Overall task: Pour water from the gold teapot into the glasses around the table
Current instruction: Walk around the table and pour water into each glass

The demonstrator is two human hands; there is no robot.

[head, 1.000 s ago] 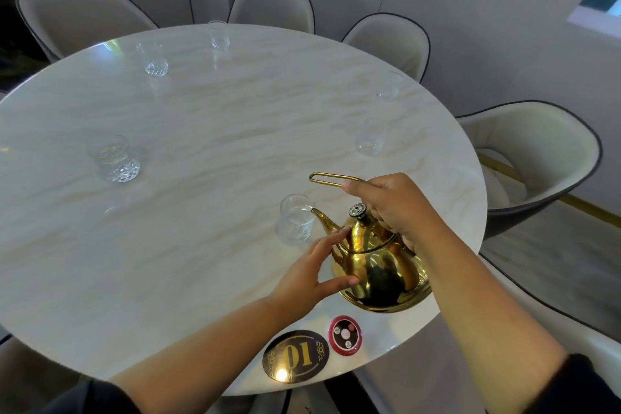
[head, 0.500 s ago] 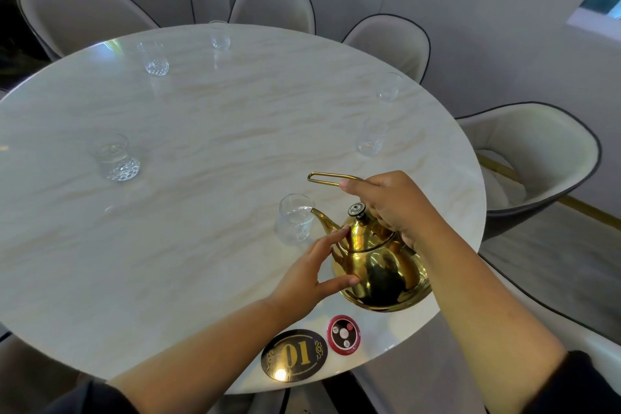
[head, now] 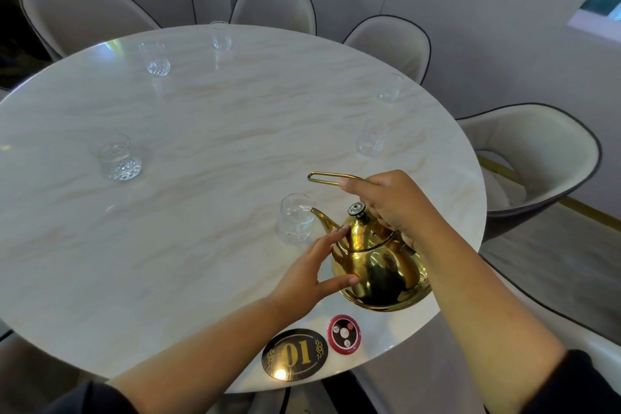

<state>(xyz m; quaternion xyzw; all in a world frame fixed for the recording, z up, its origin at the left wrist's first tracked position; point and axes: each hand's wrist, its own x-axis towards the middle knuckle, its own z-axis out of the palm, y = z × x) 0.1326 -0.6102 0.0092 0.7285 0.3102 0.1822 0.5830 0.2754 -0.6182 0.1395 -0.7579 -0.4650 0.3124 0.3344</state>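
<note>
Six clear glass tumblers stand around the round, pale marble-patterned desk, and the job looks to be in its early half. The shiny gold metal teapot hangs tilted over the near edge at lower centre-right of the frame, its thin spout tip at the rim of the nearest tumbler, which appears to be filling, though no stream can be made out. The right hand is closed around the looped wire handle and carries the pot; the left hand is spread, its fingers pressed to the lid's edge and its thumb against the belly, steadying but not clasping. The tumbler at middle left clearly holds water, so I judge it done. Of the two at upper left and upper centre, and the two at right and upper right, I cannot tell the contents; they look empty or nearly so. By that reading one glass is filled, one is in hand, and up to four remain. A black oval "01" plaque and a red round call button lie on the near rim.
</note>
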